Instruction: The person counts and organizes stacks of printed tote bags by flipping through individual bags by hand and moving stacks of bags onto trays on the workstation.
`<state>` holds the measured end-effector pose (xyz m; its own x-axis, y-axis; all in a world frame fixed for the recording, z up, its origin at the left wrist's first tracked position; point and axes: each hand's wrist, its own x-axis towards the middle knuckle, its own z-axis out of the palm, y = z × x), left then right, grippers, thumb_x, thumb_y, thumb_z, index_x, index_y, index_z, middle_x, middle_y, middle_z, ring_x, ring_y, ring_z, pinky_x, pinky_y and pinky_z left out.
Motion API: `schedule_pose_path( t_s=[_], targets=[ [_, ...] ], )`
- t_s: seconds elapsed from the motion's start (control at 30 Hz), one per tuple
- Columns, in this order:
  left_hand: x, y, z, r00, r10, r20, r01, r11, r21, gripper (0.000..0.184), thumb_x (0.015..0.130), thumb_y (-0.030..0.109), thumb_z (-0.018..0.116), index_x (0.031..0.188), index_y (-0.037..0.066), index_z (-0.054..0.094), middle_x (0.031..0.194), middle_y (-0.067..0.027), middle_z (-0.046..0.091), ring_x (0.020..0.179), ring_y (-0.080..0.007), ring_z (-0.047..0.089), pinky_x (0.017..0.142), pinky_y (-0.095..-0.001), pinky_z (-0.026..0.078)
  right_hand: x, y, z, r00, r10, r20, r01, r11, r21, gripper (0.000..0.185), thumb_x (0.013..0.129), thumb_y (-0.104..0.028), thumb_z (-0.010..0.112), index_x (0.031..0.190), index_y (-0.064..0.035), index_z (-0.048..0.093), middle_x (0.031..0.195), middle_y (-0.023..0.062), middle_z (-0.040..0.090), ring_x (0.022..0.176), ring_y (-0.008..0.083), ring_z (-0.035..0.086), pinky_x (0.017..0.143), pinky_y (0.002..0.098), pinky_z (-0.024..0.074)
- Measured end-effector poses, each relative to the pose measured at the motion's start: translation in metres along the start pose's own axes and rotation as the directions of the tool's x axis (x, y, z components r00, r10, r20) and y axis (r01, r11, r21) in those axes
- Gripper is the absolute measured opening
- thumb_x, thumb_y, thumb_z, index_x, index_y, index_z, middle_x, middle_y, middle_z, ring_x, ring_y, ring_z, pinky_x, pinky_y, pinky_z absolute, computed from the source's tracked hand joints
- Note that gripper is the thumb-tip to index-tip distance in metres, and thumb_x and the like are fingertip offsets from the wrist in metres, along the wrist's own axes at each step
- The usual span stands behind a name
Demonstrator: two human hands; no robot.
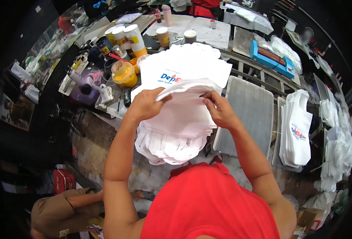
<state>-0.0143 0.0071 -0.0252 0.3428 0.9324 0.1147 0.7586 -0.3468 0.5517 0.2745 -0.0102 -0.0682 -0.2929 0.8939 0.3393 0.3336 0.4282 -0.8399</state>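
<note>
A thick stack of white bags (172, 141) lies in front of me, its lower ends fanned out and hanging over the near edge. My left hand (147, 104) grips the left side of the top white bag (190, 88), fingers curled under its raised edge. On the other side, my right hand (220, 108) pinches the same raised edge between thumb and fingers. The lifted part is folded toward me; whether it is one layer or several I cannot tell. Just beyond, blue and red "DepEd" lettering (170, 78) shows on white material, partly covered by the fold.
Left of the stack stand a yellow ink tub (124, 74) and several white containers (133, 36). A grey board (245, 115) lies to the right, with printed white bags (296, 127) beyond it. A blue machine (272, 59) sits farther back. Another person (66, 211) is low at left.
</note>
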Motion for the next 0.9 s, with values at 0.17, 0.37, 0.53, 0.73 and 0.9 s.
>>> schedule_pose_path(
  t_s=[0.17, 0.37, 0.53, 0.73, 0.9],
  targets=[
    [-0.007, -0.002, 0.021, 0.982, 0.177, -0.067, -0.164, 0.973, 0.163, 0.035, 0.084, 0.013, 0.068, 0.119, 0.013, 0.07, 0.095, -0.0186, 0.073, 0.09, -0.0397, 0.069, 0.078, -0.048, 0.055, -0.004, 0.02, 0.017, 0.918, -0.217, -0.331, 0.201, 0.976, -0.081, 0.02, 0.1, -0.018, 0.066, 0.108, -0.0006, 0.061, 0.096, 0.0156, 0.07, 0.083, 0.0274, 0.066, 0.076, 0.0361, 0.0524],
    [-0.019, 0.008, 0.025, 0.807, 0.306, -0.505, -0.249, 0.952, 0.178, 0.048, 0.076, 0.002, 0.062, 0.122, 0.012, 0.071, 0.107, -0.0182, 0.074, 0.092, -0.035, 0.072, 0.078, -0.0418, 0.059, -0.019, 0.041, -0.003, 0.764, 0.573, 0.297, -0.394, 0.049, 0.918, 0.108, 0.09, -0.076, 0.056, 0.149, 0.0107, 0.034, 0.137, 0.0268, 0.057, 0.122, 0.0371, 0.062, 0.096, 0.0498, 0.0559],
    [-0.074, 0.022, 0.09, 0.901, 0.434, 0.008, -0.399, 0.82, 0.41, 0.048, 0.082, 0.006, 0.059, 0.129, 0.012, 0.064, 0.131, -0.005, 0.067, 0.11, -0.0297, 0.066, 0.087, -0.0398, 0.055, 0.012, 0.077, -0.038, 0.916, 0.308, 0.257, -0.282, 0.036, 0.959, 0.109, 0.088, -0.08, 0.053, 0.147, 0.0104, 0.041, 0.144, 0.0277, 0.054, 0.127, 0.0413, 0.059, 0.103, 0.0522, 0.0522],
    [-0.068, -0.007, 0.082, 0.907, 0.364, 0.211, -0.358, 0.931, -0.069, 0.061, 0.084, 0.024, 0.076, 0.14, 0.007, 0.057, 0.145, -0.0127, 0.057, 0.132, -0.0348, 0.053, 0.113, -0.043, 0.041, 0.033, 0.121, -0.031, 0.762, 0.638, 0.11, -0.514, 0.492, 0.702, 0.051, 0.084, -0.007, 0.078, 0.128, 0.0096, 0.059, 0.116, 0.0221, 0.069, 0.098, 0.0331, 0.073, 0.086, 0.0442, 0.0617],
    [0.027, -0.101, 0.018, 0.943, -0.281, -0.176, 0.2, 0.905, -0.374, 0.081, 0.089, 0.039, 0.078, 0.155, 0.01, 0.041, 0.153, -0.0247, 0.047, 0.139, -0.0361, 0.048, 0.113, -0.043, 0.04, 0.071, 0.018, -0.052, 0.935, 0.354, -0.031, -0.329, 0.894, 0.304, 0.045, 0.085, -0.007, 0.074, 0.126, 0.0047, 0.061, 0.114, 0.0135, 0.07, 0.098, 0.0213, 0.068, 0.089, 0.0343, 0.0555]
  ],
)
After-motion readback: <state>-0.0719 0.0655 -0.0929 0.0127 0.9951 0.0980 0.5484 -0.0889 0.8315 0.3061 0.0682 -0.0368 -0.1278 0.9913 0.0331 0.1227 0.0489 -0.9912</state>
